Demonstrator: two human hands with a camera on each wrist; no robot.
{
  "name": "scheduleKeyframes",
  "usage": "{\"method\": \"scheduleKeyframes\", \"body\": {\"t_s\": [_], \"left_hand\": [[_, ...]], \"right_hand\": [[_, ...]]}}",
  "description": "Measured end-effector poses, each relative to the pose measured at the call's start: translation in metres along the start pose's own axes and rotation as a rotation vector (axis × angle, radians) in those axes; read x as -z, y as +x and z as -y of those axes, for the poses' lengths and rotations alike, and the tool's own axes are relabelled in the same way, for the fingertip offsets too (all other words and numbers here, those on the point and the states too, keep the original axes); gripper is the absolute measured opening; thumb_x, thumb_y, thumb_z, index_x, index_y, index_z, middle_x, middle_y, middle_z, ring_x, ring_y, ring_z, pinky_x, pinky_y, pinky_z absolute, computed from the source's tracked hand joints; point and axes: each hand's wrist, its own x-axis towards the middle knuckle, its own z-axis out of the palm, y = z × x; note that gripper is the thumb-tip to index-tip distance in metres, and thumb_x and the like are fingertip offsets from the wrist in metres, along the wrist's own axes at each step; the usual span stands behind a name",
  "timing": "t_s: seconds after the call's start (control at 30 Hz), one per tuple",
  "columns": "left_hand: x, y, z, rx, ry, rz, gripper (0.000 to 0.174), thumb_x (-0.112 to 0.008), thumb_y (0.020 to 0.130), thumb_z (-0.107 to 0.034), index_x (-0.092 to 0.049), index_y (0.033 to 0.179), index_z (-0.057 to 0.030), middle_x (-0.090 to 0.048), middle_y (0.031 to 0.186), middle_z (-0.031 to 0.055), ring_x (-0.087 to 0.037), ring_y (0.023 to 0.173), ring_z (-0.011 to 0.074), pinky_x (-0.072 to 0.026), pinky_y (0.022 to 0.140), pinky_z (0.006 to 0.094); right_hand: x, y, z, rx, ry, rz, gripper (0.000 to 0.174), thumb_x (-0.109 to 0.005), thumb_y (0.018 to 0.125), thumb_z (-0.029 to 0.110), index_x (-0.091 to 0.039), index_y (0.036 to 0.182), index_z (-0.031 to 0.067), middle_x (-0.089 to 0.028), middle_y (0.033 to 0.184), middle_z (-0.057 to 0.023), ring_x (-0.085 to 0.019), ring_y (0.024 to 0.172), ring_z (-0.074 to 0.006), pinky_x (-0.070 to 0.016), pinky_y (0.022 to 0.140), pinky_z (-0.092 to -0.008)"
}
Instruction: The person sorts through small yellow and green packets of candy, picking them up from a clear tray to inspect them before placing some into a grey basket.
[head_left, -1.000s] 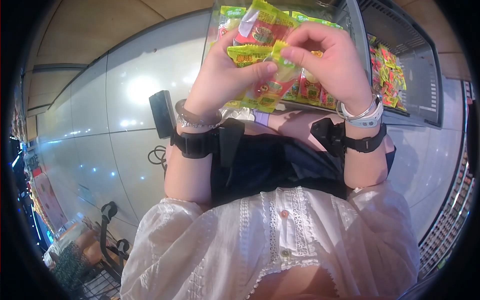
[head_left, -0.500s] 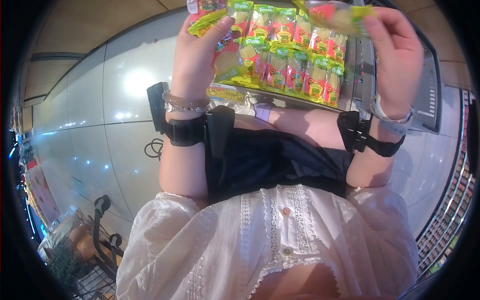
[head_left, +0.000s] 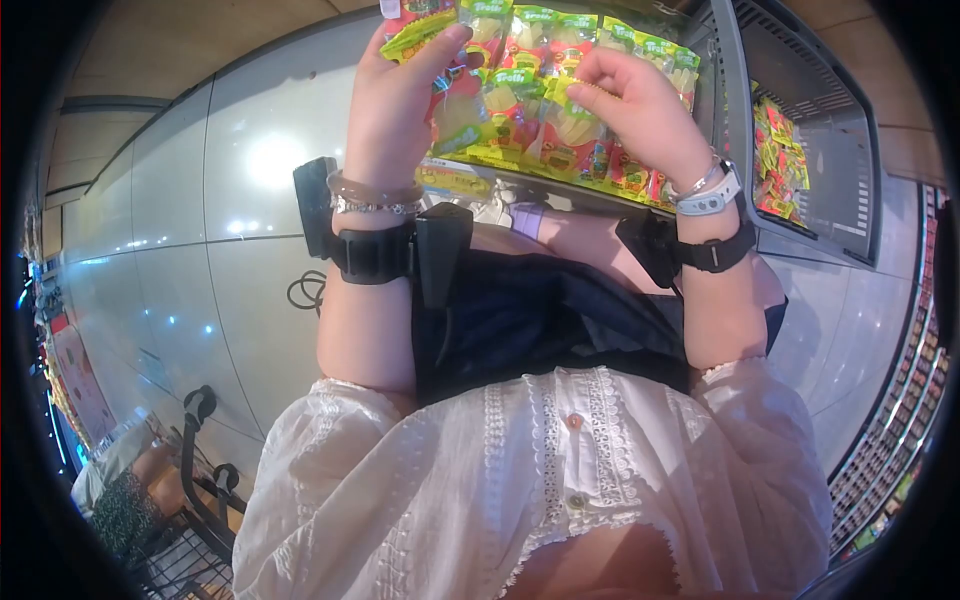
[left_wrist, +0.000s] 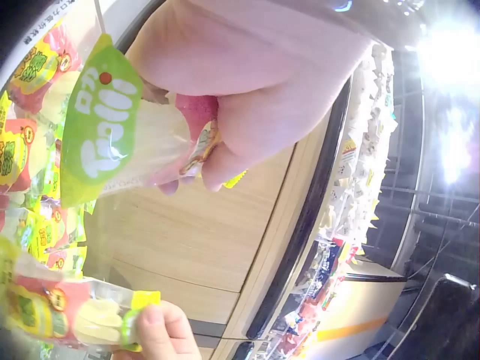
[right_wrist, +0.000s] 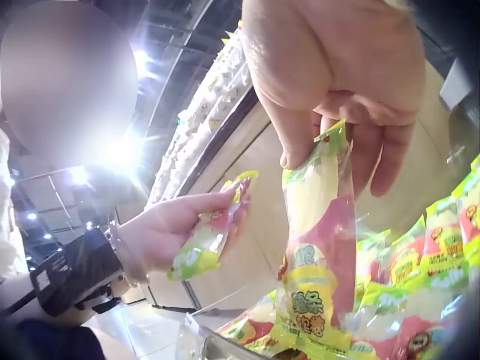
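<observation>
My left hand [head_left: 425,50] is raised and grips a green, red and yellow candy packet [head_left: 415,28] by its top; the left wrist view shows this packet [left_wrist: 112,131] close up with a green header. My right hand [head_left: 592,88] pinches the top edge of another candy packet [head_left: 565,130] that hangs down in front of the display tray [head_left: 455,183]. In the right wrist view that packet [right_wrist: 319,247] dangles from thumb and fingers, with the left hand [right_wrist: 180,225] and its packet [right_wrist: 206,244] off to the left. Rows of the same packets [head_left: 530,40] fill the tray.
A wire basket [head_left: 835,130] at the right holds more packets [head_left: 778,150]. A shopping cart [head_left: 195,490] and another person [head_left: 120,490] are at the lower left on the glossy tiled floor [head_left: 200,220]. Stocked shelves [head_left: 895,430] run along the right edge.
A second ago both hands were together on the packets. They then parted and rose; the right hand has since come down and left with its packet, while the left stays up.
</observation>
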Motion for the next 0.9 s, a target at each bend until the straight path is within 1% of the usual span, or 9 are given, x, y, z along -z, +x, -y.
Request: {"method": "scheduleKeyframes", "body": {"t_s": [0.07, 0.17, 0.27, 0.33, 0.47, 0.67, 0.73, 0.83, 0.9], "left_hand": [[0.0, 0.001, 0.0, 0.023, 0.019, -0.039, 0.03, -0.058, 0.08, -0.012, -0.046, 0.106, -0.0036, -0.055, 0.096, 0.0083, -0.055, 0.084, 0.0182, -0.0492, 0.065, 0.0275], [0.0, 0.001, 0.0, 0.031, 0.006, -0.042, 0.029, -0.058, 0.08, -0.012, -0.046, 0.106, -0.0035, -0.055, 0.096, 0.0083, -0.055, 0.084, 0.0183, -0.0492, 0.065, 0.0273], [-0.002, -0.001, -0.002, 0.029, 0.022, -0.055, 0.029, -0.058, 0.08, -0.012, -0.047, 0.105, -0.0035, -0.055, 0.096, 0.0084, -0.056, 0.084, 0.0184, -0.0494, 0.065, 0.0274], [-0.002, -0.001, -0.002, 0.031, 0.02, -0.074, 0.028, -0.058, 0.08, -0.013, -0.047, 0.105, -0.0034, -0.055, 0.095, 0.0085, -0.056, 0.085, 0.0187, -0.0493, 0.066, 0.0275], [0.0, -0.001, 0.001, -0.004, -0.049, 0.002, 0.029, -0.058, 0.08, -0.013, -0.047, 0.105, -0.0035, -0.056, 0.096, 0.0091, -0.056, 0.085, 0.0186, -0.0491, 0.066, 0.0281], [-0.001, -0.002, 0.0, 0.126, -0.207, 0.073, 0.032, -0.051, 0.085, -0.021, -0.045, 0.11, -0.0025, -0.056, 0.099, 0.0104, -0.056, 0.087, 0.0207, -0.0484, 0.07, 0.0326], [-0.002, -0.001, 0.002, 0.19, -0.338, 0.1, 0.028, -0.044, 0.087, -0.02, -0.044, 0.109, -0.0029, -0.056, 0.095, 0.0103, -0.058, 0.084, 0.0206, -0.0494, 0.072, 0.0343], [-0.009, -0.002, 0.004, 0.184, -0.377, 0.061, 0.028, -0.043, 0.088, -0.02, -0.042, 0.111, -0.0044, -0.055, 0.097, 0.0106, -0.057, 0.088, 0.0205, -0.0488, 0.074, 0.0346], [-0.011, -0.002, 0.005, 0.153, -0.377, 0.07, 0.028, -0.042, 0.088, -0.021, -0.042, 0.112, -0.0046, -0.055, 0.098, 0.0108, -0.056, 0.089, 0.0205, -0.0485, 0.074, 0.0349]], "right_hand": [[-0.002, 0.002, -0.001, -0.202, 0.001, 0.092, 0.016, -0.056, 0.079, 0.016, -0.053, 0.081, 0.0007, -0.056, 0.069, -0.0052, -0.055, 0.066, -0.0127, -0.0428, 0.063, -0.0249], [-0.014, 0.009, -0.02, -0.12, 0.0, 0.066, 0.017, -0.056, 0.078, 0.018, -0.054, 0.083, 0.0012, -0.057, 0.071, -0.0071, -0.055, 0.068, -0.0165, -0.0437, 0.064, -0.0284], [-0.025, 0.012, -0.027, 0.009, -0.09, -0.04, 0.015, -0.055, 0.081, 0.016, -0.054, 0.086, 0.0014, -0.054, 0.072, -0.0025, -0.048, 0.063, -0.0077, -0.041, 0.058, -0.0234], [-0.029, 0.013, -0.029, 0.038, -0.206, -0.157, 0.021, -0.056, 0.076, 0.019, -0.057, 0.089, 0.002, -0.06, 0.081, -0.0149, -0.057, 0.074, -0.0269, -0.0443, 0.068, -0.034], [-0.032, 0.015, -0.033, -0.018, -0.217, -0.159, 0.022, -0.056, 0.076, 0.019, -0.057, 0.091, 0.0026, -0.059, 0.085, -0.0169, -0.056, 0.077, -0.0303, -0.0442, 0.07, -0.0356], [-0.031, 0.017, -0.032, 0.358, -0.523, -0.49, 0.026, -0.058, 0.076, 0.023, -0.058, 0.092, 0.0018, -0.06, 0.077, -0.0139, -0.057, 0.068, -0.0249, -0.0444, 0.063, -0.0338], [-0.03, 0.011, -0.011, 0.065, 0.088, -0.217, 0.03, -0.06, 0.077, 0.028, -0.059, 0.086, 0.0004, -0.058, 0.063, -0.008, -0.055, 0.058, -0.0153, -0.0423, 0.056, -0.028], [-0.025, -0.003, 0.027, -0.148, 0.174, 0.096, 0.031, -0.061, 0.077, 0.031, -0.06, 0.081, 0.0, -0.053, 0.054, -0.0027, -0.05, 0.052, -0.0084, -0.0393, 0.051, -0.0239], [-0.032, -0.003, 0.019, -0.099, 0.144, 0.174, 0.027, -0.059, 0.079, 0.027, -0.059, 0.082, 0.0006, -0.055, 0.063, -0.0011, -0.05, 0.057, -0.0056, -0.04, 0.054, -0.0209]]}}
